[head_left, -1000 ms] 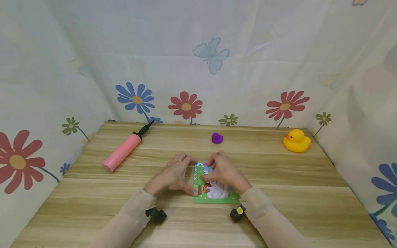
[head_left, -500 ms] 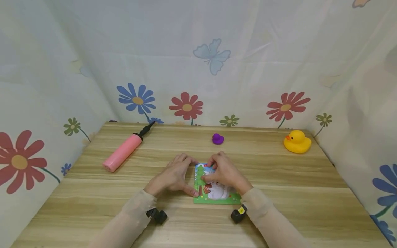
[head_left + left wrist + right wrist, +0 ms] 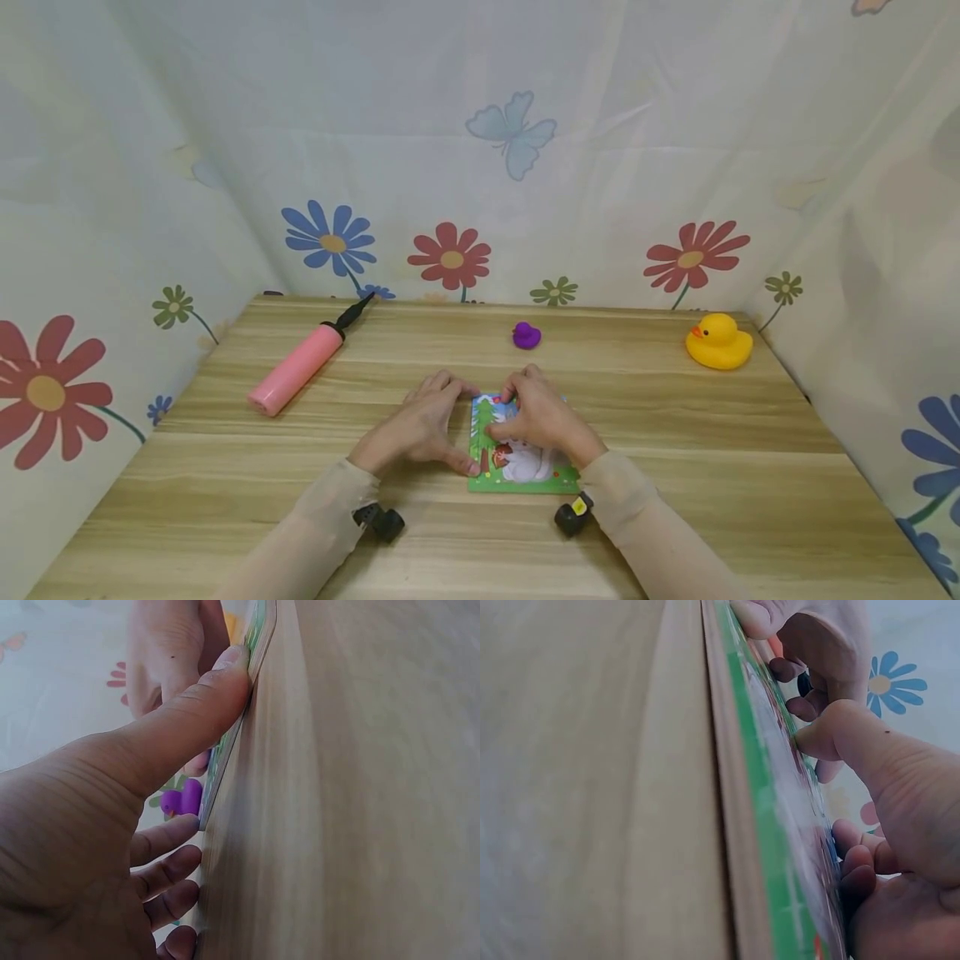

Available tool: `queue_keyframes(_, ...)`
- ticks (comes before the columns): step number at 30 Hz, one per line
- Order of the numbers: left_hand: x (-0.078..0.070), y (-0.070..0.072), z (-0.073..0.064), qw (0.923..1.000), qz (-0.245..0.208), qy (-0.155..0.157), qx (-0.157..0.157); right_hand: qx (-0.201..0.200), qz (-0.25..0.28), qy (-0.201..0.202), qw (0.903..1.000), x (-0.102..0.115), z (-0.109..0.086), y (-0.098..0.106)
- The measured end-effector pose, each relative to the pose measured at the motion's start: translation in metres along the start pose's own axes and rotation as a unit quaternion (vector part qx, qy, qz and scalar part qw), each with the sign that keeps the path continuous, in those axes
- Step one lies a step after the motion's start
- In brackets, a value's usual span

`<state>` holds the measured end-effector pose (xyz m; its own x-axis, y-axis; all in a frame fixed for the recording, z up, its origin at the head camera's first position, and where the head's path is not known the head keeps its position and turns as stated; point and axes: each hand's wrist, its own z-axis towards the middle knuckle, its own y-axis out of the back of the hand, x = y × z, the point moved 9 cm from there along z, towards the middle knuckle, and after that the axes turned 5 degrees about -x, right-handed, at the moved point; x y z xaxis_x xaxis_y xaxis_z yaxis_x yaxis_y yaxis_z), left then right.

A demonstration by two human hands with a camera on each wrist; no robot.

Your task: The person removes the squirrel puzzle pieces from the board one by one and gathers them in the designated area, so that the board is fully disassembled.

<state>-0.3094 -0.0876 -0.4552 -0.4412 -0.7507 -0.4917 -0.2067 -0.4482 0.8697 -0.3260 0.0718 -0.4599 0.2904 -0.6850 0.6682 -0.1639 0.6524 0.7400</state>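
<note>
A flat picture puzzle (image 3: 525, 468), with a green border, a tree and a white animal figure, lies on the wooden table between the two hands. My left hand (image 3: 420, 429) spans its left side; the thumb touches the lower left edge and the index fingertip the upper left corner. In the left wrist view the other fingers (image 3: 171, 904) lie spread beside the tabletop. Over the upper part of the puzzle is my right hand (image 3: 551, 421), thumb tip on the picture and bent fingers near the top edge. Nothing is visible between that thumb and index finger; the palm hides part of the picture.
A pink hand pump (image 3: 296, 368) with a black nozzle lies at the back left. Behind the puzzle sits a small purple duck (image 3: 527, 336), and a larger yellow duck (image 3: 718, 343) stands at the back right. A flowered curtain (image 3: 600, 200) borders the wooden table (image 3: 712, 517).
</note>
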Motion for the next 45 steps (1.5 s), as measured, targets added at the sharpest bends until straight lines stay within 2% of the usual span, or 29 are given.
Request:
queue_keyframes(10,-0.0006,-0.0004,0.0010,1.0000,-0.002,0.003,0.001,0.003,-0.004,0.000,1.0000,0.0011,0.0003,0.0003)
queue_keyframes(21,-0.0004,-0.0021,0.0001,1.0000,0.001,0.008,0.006,0.002,0.029,0.004,0.9996,-0.0016,-0.0021,-0.0003)
queue_keyframes(34,-0.0014,0.0007,0.0002,1.0000,-0.003,0.007,0.004,-0.002,0.023,0.001,0.9997,-0.0033,-0.0008,0.0018)
queue_keyframes(45,-0.0031,0.0008,-0.0011,1.0000,-0.003,0.005,0.003,-0.016,0.069,0.039,0.9967,-0.0012,-0.0042,0.0056)
